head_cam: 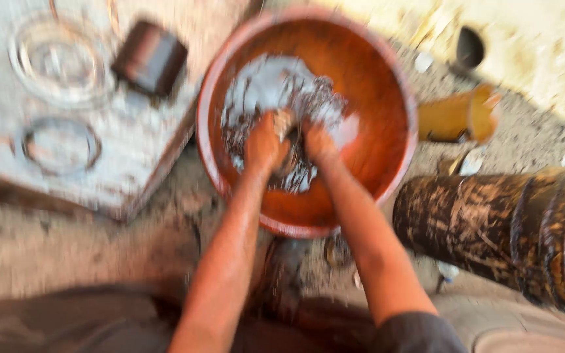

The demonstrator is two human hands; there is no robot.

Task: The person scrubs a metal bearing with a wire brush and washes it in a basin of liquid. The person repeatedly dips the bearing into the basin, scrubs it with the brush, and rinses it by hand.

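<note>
1. Grey wet mixture [276,85], streaked dark, pools in the bottom and far-left side of a large round orange-brown basin [374,78] that sits on sandy ground at the centre of the scene.
2. Left hand [264,140] is sunk into the mixture, fingers curled around a small pale lump [284,122]; motion blur hides whether the grasp is firm or loose.
3. Right hand [318,142] is just beside the left, also down in the mixture; its fingers are buried and blurred, so I cannot tell how wide they are or what they hold.
4. Both forearms are coated in reddish mud and reach in from the near edge.
5. Left of the basin: a pale stone slab [132,144] carrying a dark brown boxy block [150,57] at its far side, a clear round ring-shaped object [60,62] farther left, and a dark wire ring [60,145] nearer.
6. Right of the basin: a yellow cylindrical container [456,116] lying on its side, far; a large dark, mud-streaked cylinder [492,225] lying on its side, near.
7. Dark round hole [469,47] shows in the pale wall at far right.
</note>
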